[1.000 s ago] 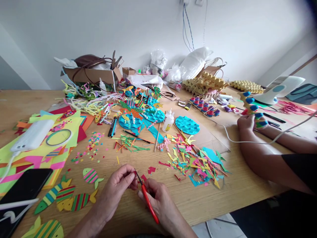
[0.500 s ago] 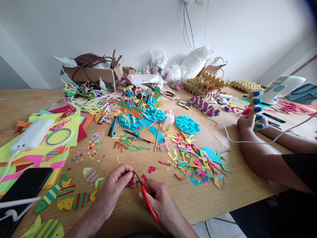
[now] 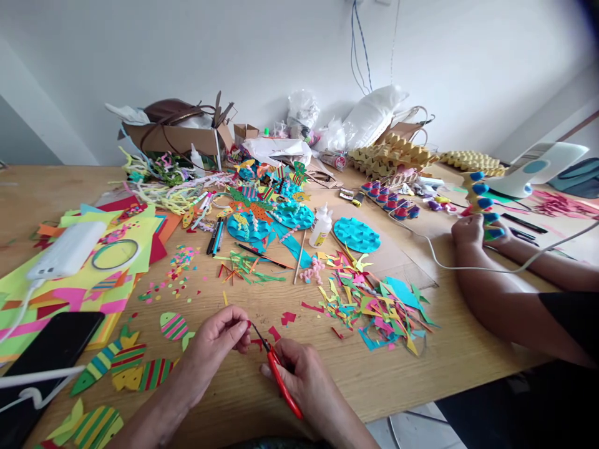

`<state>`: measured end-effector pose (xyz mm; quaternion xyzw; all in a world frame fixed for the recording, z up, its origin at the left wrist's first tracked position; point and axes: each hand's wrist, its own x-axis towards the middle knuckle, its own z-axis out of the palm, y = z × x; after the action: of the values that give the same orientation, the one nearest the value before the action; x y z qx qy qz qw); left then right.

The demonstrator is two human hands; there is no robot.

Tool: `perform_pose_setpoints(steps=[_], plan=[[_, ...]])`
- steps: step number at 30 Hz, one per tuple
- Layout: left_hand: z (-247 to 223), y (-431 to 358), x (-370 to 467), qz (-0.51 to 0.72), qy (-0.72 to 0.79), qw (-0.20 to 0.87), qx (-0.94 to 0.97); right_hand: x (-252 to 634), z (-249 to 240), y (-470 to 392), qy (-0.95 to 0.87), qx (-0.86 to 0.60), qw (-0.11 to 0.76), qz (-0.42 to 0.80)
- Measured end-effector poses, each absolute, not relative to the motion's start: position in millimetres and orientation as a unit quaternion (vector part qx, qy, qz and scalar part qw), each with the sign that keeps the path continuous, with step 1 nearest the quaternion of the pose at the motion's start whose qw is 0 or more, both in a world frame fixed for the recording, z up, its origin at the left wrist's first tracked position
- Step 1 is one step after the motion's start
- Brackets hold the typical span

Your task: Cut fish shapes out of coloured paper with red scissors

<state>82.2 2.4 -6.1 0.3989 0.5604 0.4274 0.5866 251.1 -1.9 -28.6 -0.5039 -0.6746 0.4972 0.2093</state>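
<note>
Red-handled scissors (image 3: 283, 385) are gripped in my right hand (image 3: 306, 374), their dark blades pointing up and left. My left hand (image 3: 222, 337) pinches a tiny scrap of red paper (image 3: 248, 324) between thumb and forefinger, right at the blade tips. Red paper offcuts (image 3: 288, 318) lie on the wood just beyond my hands. To the left of my left hand are several striped paper fish, among them a green and pink fish (image 3: 173, 326) and a red and green fish (image 3: 156, 374).
A heap of paper scraps (image 3: 388, 305) spreads to the right. Behind stand a glue bottle (image 3: 321, 227) and blue-painted egg-carton ovals (image 3: 356, 234). On the left lie coloured paper sheets, a power bank (image 3: 68, 249) and a phone (image 3: 51, 349). Another person's hand (image 3: 468, 232) holds a painted egg-carton strip (image 3: 480, 193).
My left hand has drawn slightly left, a little away from the scissors, with the red scrap in its fingers. The whole view has shifted slightly.
</note>
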Motion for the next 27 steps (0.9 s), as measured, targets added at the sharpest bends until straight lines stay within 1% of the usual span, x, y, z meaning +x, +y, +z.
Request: perform_pose_setpoints(steps=[3, 7, 11, 16, 18, 21, 27], plan=[[-5, 6, 72, 0.417, 0.580, 0.563, 0.417, 254, -23, -1, -0.695, -0.507, 0.183, 0.476], [-6, 11, 54, 0.388, 0.608, 0.510, 0.468, 258, -15, -1, -0.733, -0.506, 0.124, 0.437], [-3, 23, 25, 0.362, 0.641, 0.454, 0.501, 261, -18, -1, -0.752, -0.516, 0.073, 0.404], [8, 44, -29, 0.317, 0.711, 0.315, 0.543, 261, -28, -2, -0.789, -0.491, 0.040, 0.367], [10, 49, -47, 0.288, 0.731, 0.282, 0.550, 261, -31, -2, -0.792, -0.492, 0.025, 0.360], [6, 54, -64, 0.236, 0.750, 0.263, 0.559, 262, -36, -2, -0.797, -0.491, 0.017, 0.351], [-17, 58, -79, 0.152, 0.754, 0.261, 0.584, 267, -46, -3, -0.810, -0.475, 0.035, 0.341]])
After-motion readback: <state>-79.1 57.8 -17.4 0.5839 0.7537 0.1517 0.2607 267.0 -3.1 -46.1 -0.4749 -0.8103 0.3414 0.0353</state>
